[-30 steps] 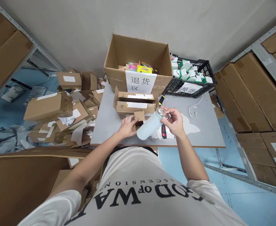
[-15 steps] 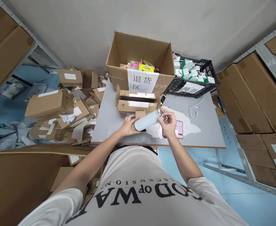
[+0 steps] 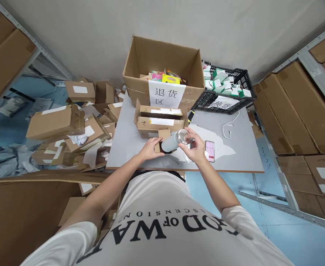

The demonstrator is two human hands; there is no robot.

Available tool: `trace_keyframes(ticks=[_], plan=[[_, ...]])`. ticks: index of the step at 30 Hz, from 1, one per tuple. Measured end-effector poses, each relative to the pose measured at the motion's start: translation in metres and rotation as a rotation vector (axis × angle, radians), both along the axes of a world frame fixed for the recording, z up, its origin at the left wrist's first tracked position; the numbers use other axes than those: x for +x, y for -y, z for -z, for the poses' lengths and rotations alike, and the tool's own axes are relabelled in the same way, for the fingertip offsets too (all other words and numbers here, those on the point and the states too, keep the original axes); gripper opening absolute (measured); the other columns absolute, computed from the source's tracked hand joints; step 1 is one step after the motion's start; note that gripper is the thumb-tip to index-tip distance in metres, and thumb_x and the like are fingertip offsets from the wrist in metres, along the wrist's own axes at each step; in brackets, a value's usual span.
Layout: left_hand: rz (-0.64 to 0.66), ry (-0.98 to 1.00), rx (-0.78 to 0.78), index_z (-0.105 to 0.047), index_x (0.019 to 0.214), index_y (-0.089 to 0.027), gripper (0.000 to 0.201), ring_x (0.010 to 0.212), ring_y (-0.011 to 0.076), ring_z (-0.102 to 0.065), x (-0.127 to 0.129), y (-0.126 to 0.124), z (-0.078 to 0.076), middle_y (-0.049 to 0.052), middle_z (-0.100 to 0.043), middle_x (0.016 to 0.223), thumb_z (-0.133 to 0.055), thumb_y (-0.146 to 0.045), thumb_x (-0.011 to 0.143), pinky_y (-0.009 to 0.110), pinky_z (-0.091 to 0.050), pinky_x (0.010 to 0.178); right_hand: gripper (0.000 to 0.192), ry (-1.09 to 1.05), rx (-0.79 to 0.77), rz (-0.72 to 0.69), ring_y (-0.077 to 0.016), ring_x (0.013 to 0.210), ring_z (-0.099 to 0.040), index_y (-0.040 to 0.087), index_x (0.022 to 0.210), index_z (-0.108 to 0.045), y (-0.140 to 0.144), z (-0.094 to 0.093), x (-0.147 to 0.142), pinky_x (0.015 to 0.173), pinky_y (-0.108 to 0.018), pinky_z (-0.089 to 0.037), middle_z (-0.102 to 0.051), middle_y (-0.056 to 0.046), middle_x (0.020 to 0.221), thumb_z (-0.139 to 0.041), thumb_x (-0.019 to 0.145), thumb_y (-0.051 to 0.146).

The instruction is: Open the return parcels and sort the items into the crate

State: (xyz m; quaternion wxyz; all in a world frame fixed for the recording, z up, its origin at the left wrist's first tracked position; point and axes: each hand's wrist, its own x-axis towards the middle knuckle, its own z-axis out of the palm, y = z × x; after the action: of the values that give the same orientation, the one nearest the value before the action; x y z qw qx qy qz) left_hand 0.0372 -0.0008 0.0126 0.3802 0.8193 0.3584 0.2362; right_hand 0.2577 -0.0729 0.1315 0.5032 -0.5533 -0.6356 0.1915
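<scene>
Hands first: left hand (image 3: 150,147) curled down onto the small brown carton (image 3: 162,136), right hand (image 3: 195,148) closed fingers-and-thumb round the shiny lid (image 3: 183,136) end of the pale bottle (image 3: 170,145). Bottle lying nearly flat just above the grey table (image 3: 129,140), base pointing at the carton's open end. Can't tell whether the base is already inside or only touching the flap. Probably best to keep the left palm pinning that carton so it doesn't skid, and hold the flap out of the way with the fingertips. Worth lining the bottle up straight with the opening rather than coming in at an angle, since thin card likely buckles. Might also shift the grip off the lid and onto the body, as a smooth lid looks easy to twist or lose. Mind the phone (image 3: 210,150) just beside the right wrist, and the crumpled white wrapping (image 3: 220,147) underneath — looks slippery. Further back: an opened flat box (image 3: 160,119), a white cable (image 3: 229,129), then the big carton (image 3: 162,59) with its paper sign, and a black crate (image 3: 241,79) of small packets next to it.
</scene>
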Motion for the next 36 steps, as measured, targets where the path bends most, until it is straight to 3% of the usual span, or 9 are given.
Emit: trace_keyframes(ticks=[5, 12, 16, 23, 26, 29, 32, 36], plan=[[-0.031, -0.003, -0.031, -0.044, 0.136, -0.018, 0.089, 0.115, 0.0304, -0.053, 0.000, 0.004, -0.001, 0.013, -0.055, 0.124, -0.076, -0.053, 0.061, 0.043, -0.040, 0.100, 0.027, 0.058, -0.023, -0.011, -0.0309, 0.122, -0.052, 0.026, 0.088, -0.055, -0.001, 0.002, -0.013, 0.092, -0.047, -0.049, -0.066, -0.011, 0.103, -0.073, 0.071, 0.039], [-0.060, 0.012, -0.019, -0.045, 0.133, -0.016, 0.085, 0.113, 0.0286, -0.054, 0.004, 0.011, 0.000, 0.012, -0.056, 0.120, -0.077, -0.050, 0.061, 0.040, -0.042, 0.099, 0.027, 0.151, -0.048, 0.032, -0.0296, 0.119, -0.054, 0.027, 0.091, -0.056, 0.001, 0.013, -0.035, 0.096, -0.046, -0.046, -0.065, -0.010, 0.102, -0.069, 0.075, 0.044], [-0.087, -0.001, -0.003, -0.053, 0.123, -0.019, 0.065, 0.107, 0.0256, -0.055, 0.007, 0.016, -0.001, 0.009, -0.058, 0.112, -0.073, -0.044, 0.066, 0.037, -0.043, 0.095, 0.030, 0.171, -0.108, 0.031, -0.0304, 0.118, -0.053, 0.025, 0.092, -0.057, -0.001, 0.020, -0.045, 0.098, -0.047, -0.044, -0.059, -0.013, 0.118, -0.070, 0.073, 0.044], [-0.101, -0.010, 0.026, -0.057, 0.111, -0.020, 0.048, 0.101, 0.0251, -0.056, 0.006, 0.020, 0.000, 0.008, -0.057, 0.106, -0.068, -0.043, 0.070, 0.037, -0.046, 0.089, 0.034, 0.186, -0.113, -0.006, -0.0283, 0.113, -0.055, 0.025, 0.095, -0.055, -0.004, 0.025, -0.046, 0.095, -0.045, -0.046, -0.059, -0.013, 0.116, -0.073, 0.070, 0.041], [-0.104, -0.027, 0.048, -0.056, 0.111, -0.020, 0.049, 0.102, 0.0256, -0.056, 0.005, 0.019, 0.001, 0.008, -0.057, 0.107, -0.068, -0.044, 0.070, 0.038, -0.046, 0.089, 0.039, 0.219, -0.134, -0.121, -0.0284, 0.117, -0.052, 0.024, 0.103, -0.056, -0.005, 0.015, -0.038, 0.097, -0.045, -0.045, -0.057, -0.014, 0.119, -0.073, 0.070, 0.036], [-0.094, -0.045, 0.055, -0.056, 0.111, -0.020, 0.050, 0.101, 0.0259, -0.056, 0.005, 0.018, 0.001, 0.009, -0.056, 0.107, -0.068, -0.045, 0.070, 0.038, -0.046, 0.088, 0.047, 0.265, -0.193, -0.360, -0.0285, 0.125, -0.047, 0.023, 0.115, -0.053, -0.010, -0.003, -0.019, 0.098, -0.044, -0.044, -0.051, -0.014, 0.133, -0.068, 0.071, 0.024], [-0.070, -0.068, 0.065, -0.055, 0.112, -0.019, 0.052, 0.100, 0.0259, -0.056, 0.005, 0.017, -0.001, 0.009, -0.055, 0.108, -0.068, -0.047, 0.070, 0.039, -0.046, 0.088, 0.053, 0.351, -0.319, -0.600, -0.0262, 0.124, -0.050, 0.024, 0.124, -0.050, -0.020, -0.023, 0.002, 0.089, -0.040, -0.049, -0.049, -0.011, 0.138, -0.056, 0.072, 0.012], [-0.053, -0.093, 0.079, -0.055, 0.112, -0.019, 0.052, 0.099, 0.0259, -0.056, 0.006, 0.018, -0.003, 0.009, -0.055, 0.107, -0.068, -0.047, 0.070, 0.039, -0.047, 0.087, 0.057, 0.578, -0.351, -0.748, -0.0231, 0.121, -0.052, 0.023, 0.131, -0.045, -0.037, -0.040, 0.015, 0.088, -0.037, -0.049, -0.052, -0.011, 0.135, -0.052, 0.077, 0.007]])
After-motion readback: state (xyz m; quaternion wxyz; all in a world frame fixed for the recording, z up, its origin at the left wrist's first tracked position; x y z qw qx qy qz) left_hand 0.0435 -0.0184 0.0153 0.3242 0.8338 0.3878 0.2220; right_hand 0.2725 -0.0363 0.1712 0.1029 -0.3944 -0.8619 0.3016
